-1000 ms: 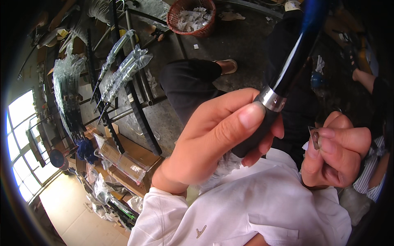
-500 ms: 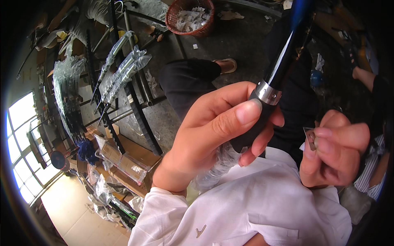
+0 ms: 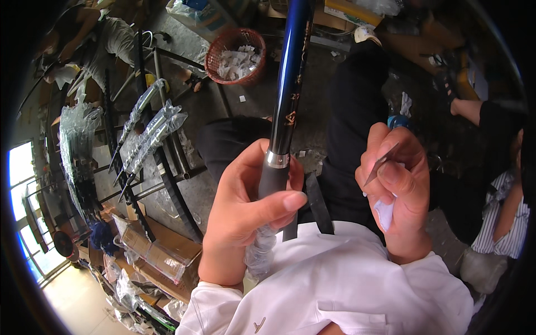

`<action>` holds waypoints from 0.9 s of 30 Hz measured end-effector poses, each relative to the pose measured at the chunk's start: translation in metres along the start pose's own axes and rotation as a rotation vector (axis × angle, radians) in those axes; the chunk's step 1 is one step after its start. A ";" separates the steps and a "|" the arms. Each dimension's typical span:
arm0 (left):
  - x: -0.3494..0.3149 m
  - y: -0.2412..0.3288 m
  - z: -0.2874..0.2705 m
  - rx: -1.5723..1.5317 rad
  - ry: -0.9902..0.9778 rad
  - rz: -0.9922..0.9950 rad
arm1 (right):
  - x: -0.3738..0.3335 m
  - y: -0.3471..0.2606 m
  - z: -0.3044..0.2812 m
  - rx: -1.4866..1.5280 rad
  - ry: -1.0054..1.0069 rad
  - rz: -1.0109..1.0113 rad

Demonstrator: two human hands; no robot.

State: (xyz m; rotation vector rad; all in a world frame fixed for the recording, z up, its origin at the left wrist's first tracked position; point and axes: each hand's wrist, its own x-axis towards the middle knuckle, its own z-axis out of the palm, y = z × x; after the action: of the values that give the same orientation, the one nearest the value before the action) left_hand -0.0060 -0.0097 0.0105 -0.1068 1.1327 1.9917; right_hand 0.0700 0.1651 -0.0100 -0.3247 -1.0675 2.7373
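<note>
My left hand [image 3: 226, 234] is wrapped round the dark grip of a glossy blue-black fishing rod [image 3: 287, 84], which points up and away. Just above my fingers a silver ring [image 3: 277, 159] circles the rod. Below the hand, crinkled clear plastic wrap [image 3: 259, 251] covers the lower end. To the right, my right hand [image 3: 407, 195] pinches a small thin flat blade [image 3: 382, 162] between thumb and finger. A crumpled white scrap [image 3: 383, 214] sticks out from under those same fingers. Black strips [image 3: 319, 204] hang between the hands, over my lap; what they join is hidden.
A red basket [image 3: 262, 58] of white scraps stands on the floor ahead. Plastic-wrapped rods [image 3: 151, 139] lean on a metal rack at left, above cardboard boxes [image 3: 184, 254]. Another person's arm and striped clothing [image 3: 497, 223] show at right.
The rod and my left hand have moved left, and the rod stands more upright. My right hand has moved left and up, with the blade turned. The black strips now show.
</note>
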 end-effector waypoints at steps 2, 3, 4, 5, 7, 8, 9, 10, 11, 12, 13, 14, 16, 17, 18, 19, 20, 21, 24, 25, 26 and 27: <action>0.003 -0.001 0.002 0.116 0.036 0.049 | 0.000 -0.001 0.006 0.038 0.034 0.032; 0.003 0.000 0.002 0.177 0.060 0.071 | 0.000 0.000 0.008 0.062 0.051 0.051; 0.000 0.008 -0.002 0.283 0.042 -0.021 | 0.001 0.005 0.010 0.029 0.048 0.004; 0.001 0.010 -0.001 0.304 0.043 0.007 | 0.002 0.012 0.011 -0.003 0.045 -0.043; 0.001 0.011 0.000 0.343 0.040 0.060 | 0.001 0.021 0.013 0.042 0.047 -0.023; 0.002 0.012 -0.003 0.369 0.023 0.067 | -0.001 0.025 0.014 0.122 0.051 0.046; 0.001 0.012 -0.001 0.363 0.025 0.087 | -0.004 0.029 0.014 0.204 0.053 0.119; 0.000 0.013 0.002 0.358 0.026 0.108 | -0.006 0.033 0.014 0.155 0.060 0.154; 0.001 0.013 0.004 0.353 0.026 0.127 | -0.007 0.034 0.018 0.140 0.075 0.181; 0.002 0.010 0.000 0.401 0.014 0.153 | -0.009 0.035 0.024 0.124 0.090 0.209; 0.001 0.012 -0.001 0.398 0.024 0.137 | -0.010 0.036 0.029 0.109 0.106 0.235; 0.000 0.013 -0.001 0.395 0.032 0.121 | -0.010 0.036 0.031 0.141 0.137 0.253; -0.003 0.015 -0.001 0.429 0.077 0.107 | -0.010 0.041 0.024 0.079 0.065 0.250; -0.004 0.015 0.001 0.408 0.130 0.097 | -0.009 0.042 0.020 0.048 0.029 0.247; -0.004 0.014 0.003 0.384 0.183 0.088 | -0.006 0.038 0.019 0.047 0.026 0.258; -0.004 0.012 0.004 0.361 0.236 0.077 | -0.002 0.032 0.017 0.047 0.024 0.268; -0.005 0.012 0.002 0.379 0.242 0.095 | 0.002 0.031 0.013 0.009 0.056 0.182; -0.005 0.011 0.002 0.397 0.243 0.113 | 0.005 0.025 0.009 -0.070 0.080 0.102; -0.005 0.009 0.000 0.451 0.220 0.155 | 0.016 0.009 0.001 -0.254 0.035 -0.069; -0.004 0.008 -0.001 0.470 0.207 0.167 | 0.019 0.004 0.002 -0.310 0.002 -0.122; -0.003 0.007 0.000 0.484 0.210 0.167 | 0.019 -0.002 0.005 -0.334 -0.029 -0.168; -0.003 0.006 0.001 0.498 0.216 0.168 | 0.021 -0.005 0.010 -0.464 -0.028 -0.252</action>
State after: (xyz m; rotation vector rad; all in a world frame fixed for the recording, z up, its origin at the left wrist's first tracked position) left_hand -0.0079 -0.0125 0.0159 0.0348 1.7960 1.8096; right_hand 0.0474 0.1676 -0.0022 -0.1960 -1.6253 2.2613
